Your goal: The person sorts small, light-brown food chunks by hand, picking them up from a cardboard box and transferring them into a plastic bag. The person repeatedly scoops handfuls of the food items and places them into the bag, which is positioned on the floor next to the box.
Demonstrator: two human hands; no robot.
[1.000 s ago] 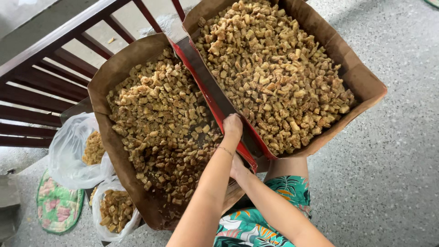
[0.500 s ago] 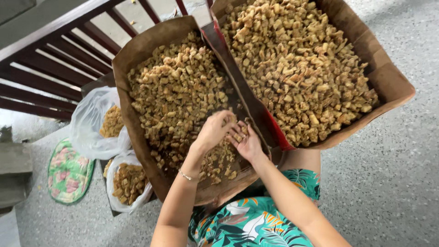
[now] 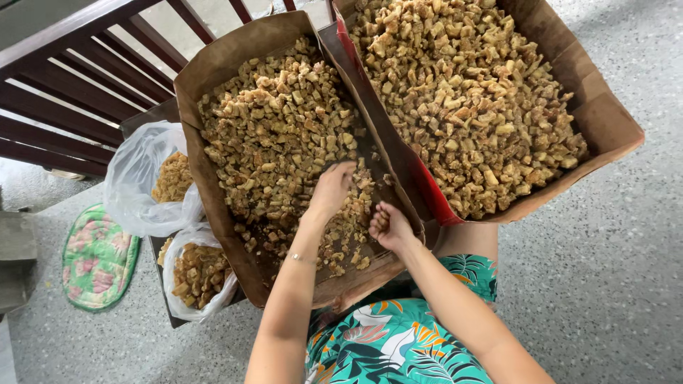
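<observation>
Left hand reaches open-fingered into brown chunks in the box at 11 o'clock; right hand is curled shut on chunks. Chunks could spill over the box's low near edge.

Right box top cut off; left fingers buried in pieces.

Matt brown cardboard box, glossy clear plastic bags, speckled floor

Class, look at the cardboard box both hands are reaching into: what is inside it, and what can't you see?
The left box holds small golden-brown chunks. The left hand and right hand cover some pieces, and the heap hides most of the box's bottom.
</observation>
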